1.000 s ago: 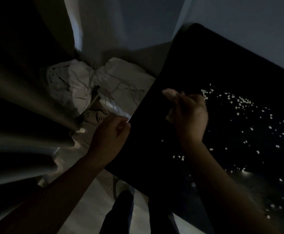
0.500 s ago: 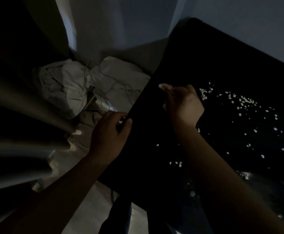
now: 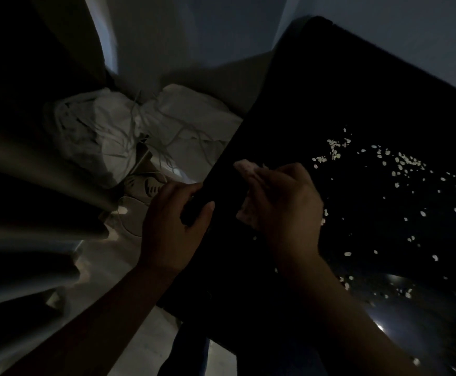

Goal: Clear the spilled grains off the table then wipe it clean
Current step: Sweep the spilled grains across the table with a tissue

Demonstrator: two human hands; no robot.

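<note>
Here, left hand point(image 3: 172, 221) curled over bench point(image 3: 357, 109) edge, fingers point(image 3: 205, 210) half-closed, thumb on top. Right hand point(image 3: 284, 202) at 3 o'clock of it, fingers bent loosely on dark surface; whether holding anything, could not tell. Grains point(image 3: 406, 164) scattered at 2 to 4 o'clock of right hand. Dim light hid bench detail; pale cloth heap point(image 3: 107, 131) on floor at 10 o'clock.
</note>
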